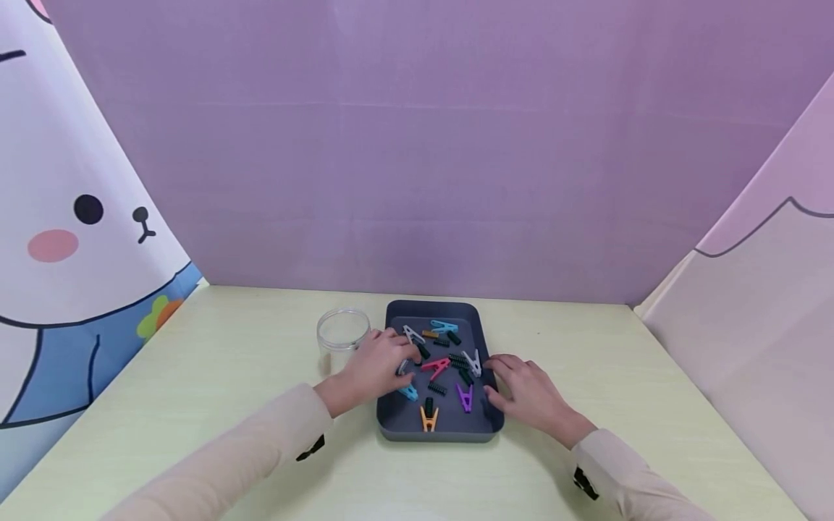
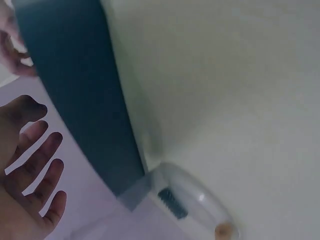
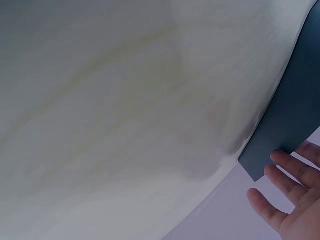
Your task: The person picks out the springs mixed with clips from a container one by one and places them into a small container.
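Observation:
A dark grey tray (image 1: 436, 437) holds small clips: a red clip (image 1: 435, 366), a purple clip (image 1: 465, 399), an orange clip (image 1: 428, 422), a light blue clip (image 1: 444, 327) and a grey clip (image 1: 473, 366). Several dark ridged, spring-like pieces (image 1: 437, 388) lie among them. My left hand (image 1: 379, 364) reaches over the tray's left side, near a second blue clip (image 1: 408, 392). Its fingers (image 2: 46, 150) are loosely bent with nothing visible between them. My right hand (image 1: 531, 394) is at the tray's right rim, fingers (image 3: 287, 182) spread and relaxed; contact is unclear.
Left of the tray stands a clear round jar (image 1: 343, 329), close behind my left hand. Through it, the left wrist view shows a dark ridged piece (image 2: 172, 203) and a brownish round piece (image 2: 223, 231). A purple backdrop (image 1: 417, 181) rises behind the pale table (image 1: 260, 347).

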The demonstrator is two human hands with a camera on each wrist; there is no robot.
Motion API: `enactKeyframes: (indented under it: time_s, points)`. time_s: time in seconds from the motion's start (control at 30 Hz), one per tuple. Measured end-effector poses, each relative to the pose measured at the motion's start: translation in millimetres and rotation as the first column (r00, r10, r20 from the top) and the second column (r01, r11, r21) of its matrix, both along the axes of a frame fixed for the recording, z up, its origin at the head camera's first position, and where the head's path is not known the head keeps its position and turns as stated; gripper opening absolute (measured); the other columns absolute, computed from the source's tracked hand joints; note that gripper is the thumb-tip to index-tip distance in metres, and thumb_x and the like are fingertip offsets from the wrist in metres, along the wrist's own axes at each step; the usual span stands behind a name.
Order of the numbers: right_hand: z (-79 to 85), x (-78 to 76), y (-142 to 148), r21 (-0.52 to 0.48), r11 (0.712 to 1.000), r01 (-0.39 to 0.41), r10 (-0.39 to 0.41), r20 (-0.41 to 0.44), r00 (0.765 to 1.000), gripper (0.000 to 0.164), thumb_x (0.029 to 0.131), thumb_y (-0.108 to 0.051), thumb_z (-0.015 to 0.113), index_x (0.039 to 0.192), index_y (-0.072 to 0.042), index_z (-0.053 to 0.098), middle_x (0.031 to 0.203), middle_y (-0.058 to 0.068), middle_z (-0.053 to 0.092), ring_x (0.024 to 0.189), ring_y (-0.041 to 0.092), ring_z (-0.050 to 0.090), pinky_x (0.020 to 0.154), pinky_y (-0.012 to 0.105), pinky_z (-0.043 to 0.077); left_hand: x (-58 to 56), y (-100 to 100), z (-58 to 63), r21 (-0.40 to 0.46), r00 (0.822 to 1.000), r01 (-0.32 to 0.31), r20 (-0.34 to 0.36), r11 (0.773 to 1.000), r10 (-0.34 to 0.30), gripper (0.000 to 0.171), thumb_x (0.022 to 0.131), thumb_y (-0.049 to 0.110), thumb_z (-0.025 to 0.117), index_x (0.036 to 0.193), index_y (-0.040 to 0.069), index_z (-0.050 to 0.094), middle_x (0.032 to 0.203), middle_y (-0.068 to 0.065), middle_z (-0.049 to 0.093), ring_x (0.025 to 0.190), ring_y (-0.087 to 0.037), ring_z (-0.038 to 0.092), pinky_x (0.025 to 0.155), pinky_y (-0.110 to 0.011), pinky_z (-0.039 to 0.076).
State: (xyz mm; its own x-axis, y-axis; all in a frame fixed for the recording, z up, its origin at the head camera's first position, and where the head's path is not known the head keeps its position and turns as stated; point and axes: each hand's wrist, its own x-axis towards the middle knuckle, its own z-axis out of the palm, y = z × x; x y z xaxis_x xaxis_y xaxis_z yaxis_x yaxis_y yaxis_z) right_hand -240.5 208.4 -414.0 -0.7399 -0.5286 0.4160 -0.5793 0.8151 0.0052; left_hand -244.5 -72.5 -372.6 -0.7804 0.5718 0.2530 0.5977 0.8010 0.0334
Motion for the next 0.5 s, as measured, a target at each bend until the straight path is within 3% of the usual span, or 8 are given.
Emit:
enactKeyframes:
  time_s: [0.23,0.5]
  points:
    - [-0.3,0.6,0.1,-0.003,1.000,0.000,0.000,0.005,1.000,0.036,0.080,-0.033,0.064,0.107,-0.009,0.062,0.113,0.007,0.062,0.107,0.022,0.057,0.079,0.042,0.049,3.1,9.9,-14.7,-0.045,0.999,0.038,0.019,0.998,-0.037,0.028,0.080,0.037,0.066,0.104,0.022,0.066,0.103,0.004,0.066,0.090,-0.016,0.052,0.077,-0.033,0.040]
    - [-1.0,-0.1,-0.8,0.004,1.000,0.001,-0.001,-0.003,1.000,0.037,0.080,-0.033,0.063,0.108,-0.009,0.062,0.114,0.008,0.061,0.107,0.022,0.057,0.079,0.043,0.049,2.2,17.0,-21.4,-0.066,0.997,0.046,0.069,0.997,-0.041,0.028,0.082,0.036,0.064,0.107,0.024,0.066,0.105,0.004,0.065,0.090,-0.016,0.051,0.073,-0.030,0.036]
